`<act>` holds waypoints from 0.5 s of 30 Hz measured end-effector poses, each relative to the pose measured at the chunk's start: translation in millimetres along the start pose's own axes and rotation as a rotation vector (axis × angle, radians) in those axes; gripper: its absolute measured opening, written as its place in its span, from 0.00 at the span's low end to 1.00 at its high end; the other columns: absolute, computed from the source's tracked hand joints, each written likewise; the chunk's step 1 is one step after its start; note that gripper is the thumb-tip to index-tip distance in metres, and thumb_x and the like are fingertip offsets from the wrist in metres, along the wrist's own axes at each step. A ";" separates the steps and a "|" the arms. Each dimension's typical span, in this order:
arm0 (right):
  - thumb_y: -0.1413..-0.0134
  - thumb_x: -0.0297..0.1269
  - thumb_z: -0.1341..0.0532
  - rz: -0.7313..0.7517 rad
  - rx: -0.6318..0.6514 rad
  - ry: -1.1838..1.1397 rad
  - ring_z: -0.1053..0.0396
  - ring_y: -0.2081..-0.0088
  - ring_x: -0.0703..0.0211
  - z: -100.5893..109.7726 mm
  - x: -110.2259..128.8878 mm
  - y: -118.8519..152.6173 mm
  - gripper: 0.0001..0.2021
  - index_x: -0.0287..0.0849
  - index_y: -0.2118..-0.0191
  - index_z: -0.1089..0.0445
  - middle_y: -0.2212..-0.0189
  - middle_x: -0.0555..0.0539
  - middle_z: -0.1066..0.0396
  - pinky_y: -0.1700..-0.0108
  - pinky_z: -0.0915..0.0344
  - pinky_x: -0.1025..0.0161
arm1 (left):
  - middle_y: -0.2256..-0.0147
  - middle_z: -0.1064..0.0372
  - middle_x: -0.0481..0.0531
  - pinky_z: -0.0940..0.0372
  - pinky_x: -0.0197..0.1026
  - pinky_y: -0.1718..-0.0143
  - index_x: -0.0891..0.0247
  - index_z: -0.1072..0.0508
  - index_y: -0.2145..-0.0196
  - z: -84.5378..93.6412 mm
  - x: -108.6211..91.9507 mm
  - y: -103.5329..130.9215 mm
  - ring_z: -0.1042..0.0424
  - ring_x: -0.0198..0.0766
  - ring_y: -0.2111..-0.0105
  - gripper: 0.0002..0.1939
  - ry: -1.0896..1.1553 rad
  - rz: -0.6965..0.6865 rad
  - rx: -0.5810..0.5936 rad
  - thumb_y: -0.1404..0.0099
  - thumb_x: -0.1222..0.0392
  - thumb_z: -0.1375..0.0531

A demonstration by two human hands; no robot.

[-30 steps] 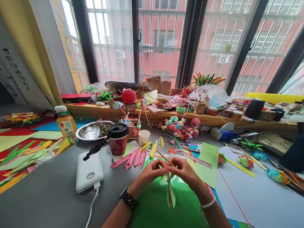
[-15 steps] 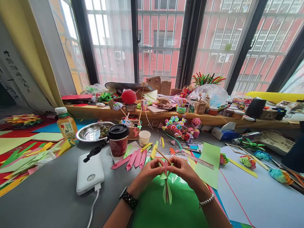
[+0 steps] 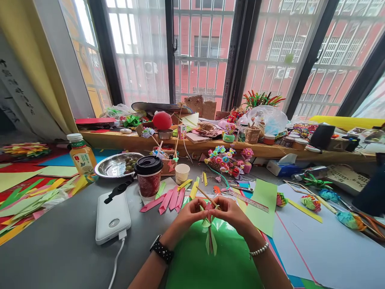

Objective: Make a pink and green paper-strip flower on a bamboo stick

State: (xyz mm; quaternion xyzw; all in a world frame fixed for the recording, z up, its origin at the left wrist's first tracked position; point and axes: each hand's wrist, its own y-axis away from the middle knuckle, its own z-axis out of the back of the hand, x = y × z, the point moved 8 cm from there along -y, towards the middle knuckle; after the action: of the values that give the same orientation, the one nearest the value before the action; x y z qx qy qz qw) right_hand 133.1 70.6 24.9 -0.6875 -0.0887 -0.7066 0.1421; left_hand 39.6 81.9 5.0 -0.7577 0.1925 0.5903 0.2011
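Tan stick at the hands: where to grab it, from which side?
Probably pinch the tan stick near its exposed end, coming from the far left: it is thin and slants out that way, while its lower part is partly covered between the left hand and right hand, near the folded paper.

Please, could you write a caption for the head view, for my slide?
Two hands pinch folded green and pink paper over a green surface at a cluttered table.
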 end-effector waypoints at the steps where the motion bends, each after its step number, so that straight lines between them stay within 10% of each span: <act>1: 0.69 0.50 0.33 0.005 -0.003 -0.002 0.43 0.76 0.67 0.0 0.0 0.0 0.21 0.39 0.74 0.37 0.78 0.54 0.39 0.73 0.47 0.69 | 0.75 0.34 0.47 0.44 0.35 0.70 0.65 0.36 0.73 0.5 -0.1 0.0 0.35 0.33 0.73 0.14 -0.002 -0.007 -0.004 0.52 0.56 0.36; 15: 0.67 0.48 0.34 0.023 -0.025 0.043 0.50 0.81 0.72 0.1 0.7 2.6 0.20 0.39 0.74 0.40 0.80 0.56 0.42 0.79 0.52 0.71 | 0.73 0.35 0.47 0.42 0.36 0.69 0.65 0.35 0.73 -4.9 -3.5 1.3 0.35 0.33 0.72 0.15 -0.002 -0.012 0.029 0.52 0.55 0.35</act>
State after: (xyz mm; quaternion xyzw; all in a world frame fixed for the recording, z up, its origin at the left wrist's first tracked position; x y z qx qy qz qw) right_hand 134.0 68.1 25.5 -0.6748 -0.0690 -0.7206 0.1436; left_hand 42.0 78.4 9.4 -0.7553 0.1964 0.5867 0.2159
